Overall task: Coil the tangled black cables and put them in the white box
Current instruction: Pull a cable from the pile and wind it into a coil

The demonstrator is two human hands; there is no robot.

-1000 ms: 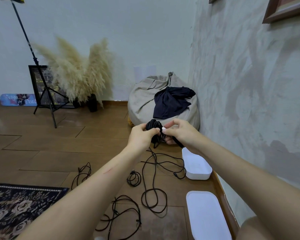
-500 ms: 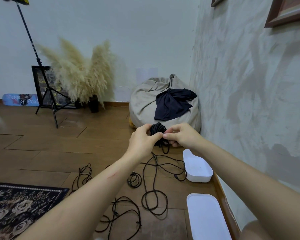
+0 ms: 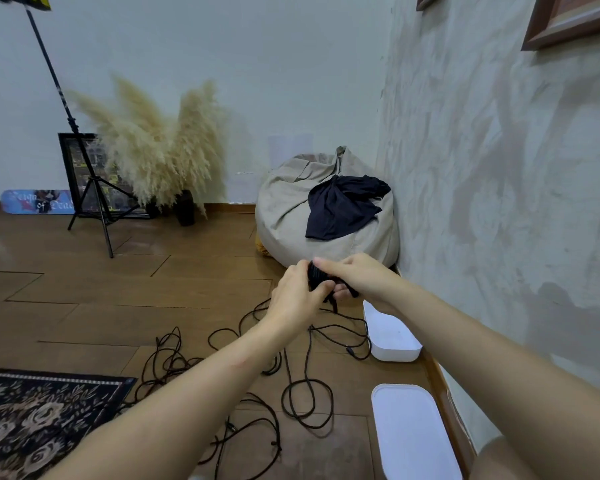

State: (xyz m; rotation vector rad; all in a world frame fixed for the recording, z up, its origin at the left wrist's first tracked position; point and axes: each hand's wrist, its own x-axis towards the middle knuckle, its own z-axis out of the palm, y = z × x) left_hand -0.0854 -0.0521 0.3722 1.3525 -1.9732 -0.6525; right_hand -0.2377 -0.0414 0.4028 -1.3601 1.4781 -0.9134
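Both hands hold a small black cable coil (image 3: 315, 276) in the air above the floor. My left hand (image 3: 293, 296) grips the coil from the left, thumb curled round it. My right hand (image 3: 357, 277) reaches over the top and pinches the cable on the right side. A loose tail hangs from the coil down to the tangled black cables (image 3: 298, 386) spread on the wooden floor. The open white box (image 3: 394, 341) stands on the floor by the wall, just below my right wrist. Its white lid (image 3: 411, 431) lies nearer to me.
A beige bean bag (image 3: 291, 209) with a dark cloth (image 3: 343, 206) sits in the corner behind the hands. A patterned rug (image 3: 39, 417) covers the floor at lower left. A tripod stand (image 3: 90, 188), a pampas grass vase (image 3: 184, 211) and a framed picture stand at the back wall.
Both hands have sunk a little with the coil. My right hand has shifted over the top of the coil, covering more of it.
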